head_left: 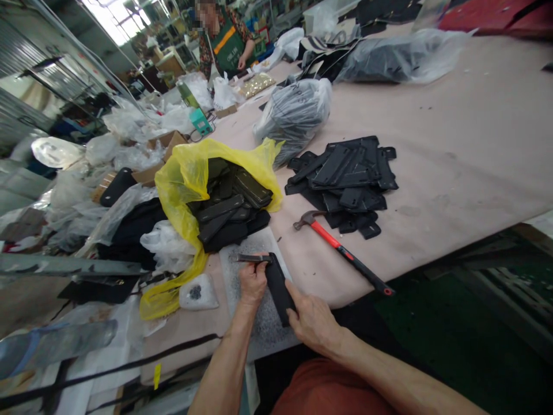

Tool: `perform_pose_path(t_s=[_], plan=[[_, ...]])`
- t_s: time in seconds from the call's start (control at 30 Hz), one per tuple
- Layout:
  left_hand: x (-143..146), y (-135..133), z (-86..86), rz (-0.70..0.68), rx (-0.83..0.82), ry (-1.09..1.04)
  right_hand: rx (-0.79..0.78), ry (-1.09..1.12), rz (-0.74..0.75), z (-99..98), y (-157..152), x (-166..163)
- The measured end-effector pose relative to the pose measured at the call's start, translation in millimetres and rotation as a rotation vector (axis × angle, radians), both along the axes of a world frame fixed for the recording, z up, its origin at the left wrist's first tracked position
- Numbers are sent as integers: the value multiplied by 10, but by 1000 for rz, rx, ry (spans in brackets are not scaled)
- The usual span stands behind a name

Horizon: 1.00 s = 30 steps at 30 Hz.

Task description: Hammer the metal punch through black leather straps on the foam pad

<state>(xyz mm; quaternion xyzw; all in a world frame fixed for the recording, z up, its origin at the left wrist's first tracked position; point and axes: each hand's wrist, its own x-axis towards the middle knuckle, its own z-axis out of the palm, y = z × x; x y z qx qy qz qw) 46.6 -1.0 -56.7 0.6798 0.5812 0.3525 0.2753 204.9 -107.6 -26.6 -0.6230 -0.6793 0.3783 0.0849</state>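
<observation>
My left hand (pixel 253 283) is closed round a slim metal punch-like tool (pixel 250 257), whose right end meets the top of a flat black strap piece (pixel 279 293). The thumb of my right hand (pixel 314 320) and its fingers pinch the lower right edge of that piece. Under both hands lies a worn, speckled white board (pixel 263 337). To the right rests a claw hammer (pixel 339 246) with a red and black handle, touched by neither hand. Just beyond the board, a yellow plastic bag (pixel 181 173) gapes around several dark pieces (pixel 233 202).
A heap of black pieces (pixel 345 170) lies beyond the hammer. Behind it are a filled clear bag (pixel 298 109) and a longer bag (pixel 397 57). A small white bag (pixel 199 293) sits left of the board. Another person (pixel 227 43) stands at the table's far end.
</observation>
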Motion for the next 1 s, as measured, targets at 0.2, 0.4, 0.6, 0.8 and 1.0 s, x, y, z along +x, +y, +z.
perform_pose_path(t_s=[0.2, 0.4, 0.6, 0.8, 1.0], plan=[[52, -16, -29, 10, 41, 85, 19, -13, 30, 7, -11, 1], [46, -5, -46, 7, 44, 98, 143, 52, -41, 100, 163, 342], [84, -5, -57, -9, 85, 166, 314, -372, -294, -63, 536, 1122], [84, -25, -85, 1, 84, 202, -239, 179, -458, -19, 650, 1246], [78, -44, -107, 30, 68, 129, -180, 528, -495, 865, 650, 998]])
